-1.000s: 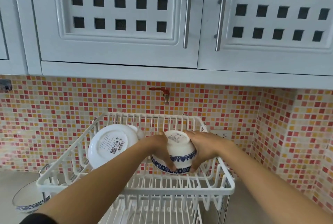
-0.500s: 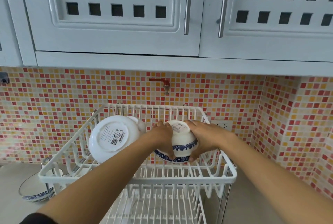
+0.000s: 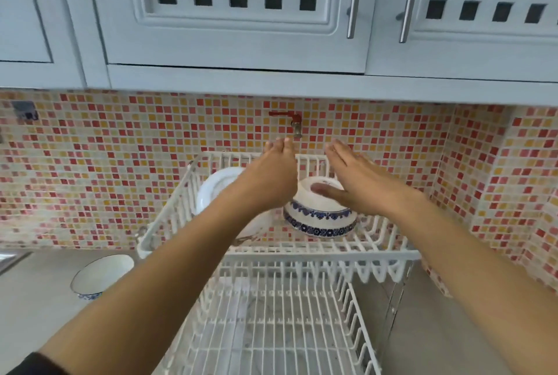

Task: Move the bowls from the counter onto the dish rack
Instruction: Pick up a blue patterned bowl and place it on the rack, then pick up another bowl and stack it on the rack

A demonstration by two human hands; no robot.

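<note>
White bowl (blue floral band), white rack, red-orange mosaic tiles.

Red tap on mosaic tiles; white cabinets above.

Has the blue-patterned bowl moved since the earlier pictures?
Yes. The bowl went down onto the upper dish rack wires, and both hands, left and right, let go.

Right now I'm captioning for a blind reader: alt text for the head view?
Two open, empty hands, left hand and right hand, hover over an upturned blue-patterned bowl on a white dish rack; another bowl waits on the counter.
</note>
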